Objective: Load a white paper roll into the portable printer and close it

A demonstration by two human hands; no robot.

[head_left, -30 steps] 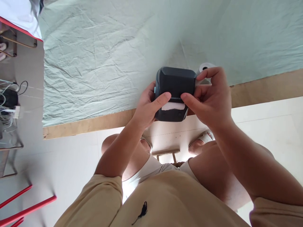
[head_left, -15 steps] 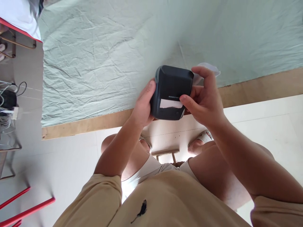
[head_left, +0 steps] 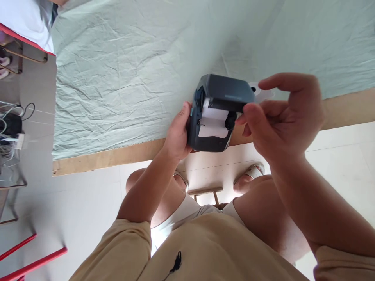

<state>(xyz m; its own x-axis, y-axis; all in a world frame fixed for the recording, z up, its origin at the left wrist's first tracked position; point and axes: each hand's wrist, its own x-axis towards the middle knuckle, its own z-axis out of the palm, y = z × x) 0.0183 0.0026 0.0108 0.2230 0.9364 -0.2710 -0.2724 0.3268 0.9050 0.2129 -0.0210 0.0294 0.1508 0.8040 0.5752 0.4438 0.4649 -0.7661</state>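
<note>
A dark label printer (head_left: 209, 144) is held above the table's front edge, its lid (head_left: 230, 86) tilted up. Inside it a white paper roll (head_left: 215, 117) shows, with a strip reaching over the front. My left hand (head_left: 178, 132) is wrapped round the printer's left side. On the right, my right hand (head_left: 281, 113) has its index finger raised apart, with the thumb and other fingertips close to the lid's right corner; whether they touch it is unclear. Behind the printer lies a clear plastic item (head_left: 265, 93), partly hidden.
A wrinkled pale green cloth covers the table (head_left: 125, 70), whose wooden edge (head_left: 108, 157) shows. At left are cables with a white plug (head_left: 20, 141), red bars (head_left: 38, 263) and part of another person in white (head_left: 29, 23). A small wooden stool (head_left: 206, 191) is below.
The printer's lid has swung up from shut, uncovering the paper roll. My right hand has moved right and away from the printer's front. My left hand keeps its hold.
</note>
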